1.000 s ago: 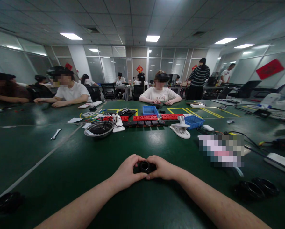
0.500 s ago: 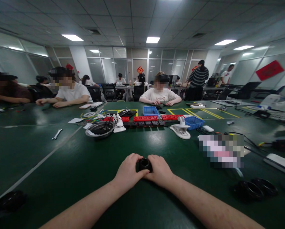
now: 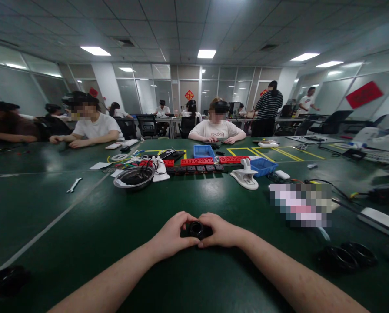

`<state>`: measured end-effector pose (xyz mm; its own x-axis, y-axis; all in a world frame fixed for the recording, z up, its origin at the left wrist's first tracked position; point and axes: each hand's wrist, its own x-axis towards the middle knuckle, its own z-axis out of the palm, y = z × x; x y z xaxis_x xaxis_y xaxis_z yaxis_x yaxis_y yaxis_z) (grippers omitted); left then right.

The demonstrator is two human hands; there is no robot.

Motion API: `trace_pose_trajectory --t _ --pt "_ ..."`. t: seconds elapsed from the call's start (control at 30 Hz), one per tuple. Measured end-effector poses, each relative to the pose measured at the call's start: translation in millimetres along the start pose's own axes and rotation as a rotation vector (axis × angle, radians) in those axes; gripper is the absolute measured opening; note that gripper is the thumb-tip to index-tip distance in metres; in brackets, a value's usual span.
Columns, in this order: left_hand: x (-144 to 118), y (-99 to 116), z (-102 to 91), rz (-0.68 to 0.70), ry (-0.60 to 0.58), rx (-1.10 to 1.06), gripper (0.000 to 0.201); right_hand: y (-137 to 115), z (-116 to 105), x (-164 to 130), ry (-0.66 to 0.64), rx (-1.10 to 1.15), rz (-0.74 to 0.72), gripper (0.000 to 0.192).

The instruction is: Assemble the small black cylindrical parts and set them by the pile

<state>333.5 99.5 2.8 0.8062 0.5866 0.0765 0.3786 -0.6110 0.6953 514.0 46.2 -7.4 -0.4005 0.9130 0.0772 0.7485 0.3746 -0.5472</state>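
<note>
A small black round part (image 3: 196, 228) with a ring-shaped opening on top is held low at the green table, in the middle of the head view. From its left side, my left hand (image 3: 171, 234) curls round it, thumb in front and fingers behind. My right hand (image 3: 224, 231) closes on the right side in the same way, and the thumb tips of both hands nearly meet in front. The fingers cover the part's sides and back, so its full shape is hidden.
Black rings (image 3: 339, 258) lie at right, another dark part (image 3: 7, 280) at lower left. Ahead are a metal bowl (image 3: 134, 186), white clip stand (image 3: 246, 177), red sockets (image 3: 197, 161), blue trays (image 3: 262, 166) and a wrench (image 3: 74, 185). A person (image 3: 217, 126) sits opposite.
My hands have spread slightly apart around the black part, and the thumbs have shifted lower on its front. The whole view has turned a little.
</note>
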Motion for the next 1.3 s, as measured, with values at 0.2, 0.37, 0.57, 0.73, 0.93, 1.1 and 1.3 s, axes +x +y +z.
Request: trace_pose_trajectory --t 0.2,0.37,0.57,0.73,0.93,1.1,1.3 --pt "-0.6 0.8 0.2 0.002 0.0 -0.004 0.035 3.5 3.8 0.0 0.005 0.011 0.011 0.036" --pt "-2.0 3.7 0.8 -0.009 0.013 -0.007 0.036 2.3 4.8 0.4 0.022 0.024 0.056 0.039" --pt "-3.5 9.3 1.1 -0.045 0.04 0.026 0.035 -0.6 6.8 1.4 0.046 0.007 0.138 0.04" --pt "-3.9 12.4 2.9 -0.059 0.081 0.067 0.03 -4.3 14.6 4.1 0.11 -0.095 0.224 0.043" --pt "-1.2 14.6 13.5 -0.16 0.261 0.191 0.029 -23.5 29.8 9.5 0.273 -0.348 0.425 0.027" --pt "1.4 10.9 14.1 -0.146 0.289 0.185 0.03 -22.3 31.6 7.7 0.307 -0.327 0.421 0.026" --pt "-2.2 1.9 -1.5 0.015 0.025 0.028 0.033 -3.1 10.0 -0.6 0.081 -0.025 0.075 0.044"
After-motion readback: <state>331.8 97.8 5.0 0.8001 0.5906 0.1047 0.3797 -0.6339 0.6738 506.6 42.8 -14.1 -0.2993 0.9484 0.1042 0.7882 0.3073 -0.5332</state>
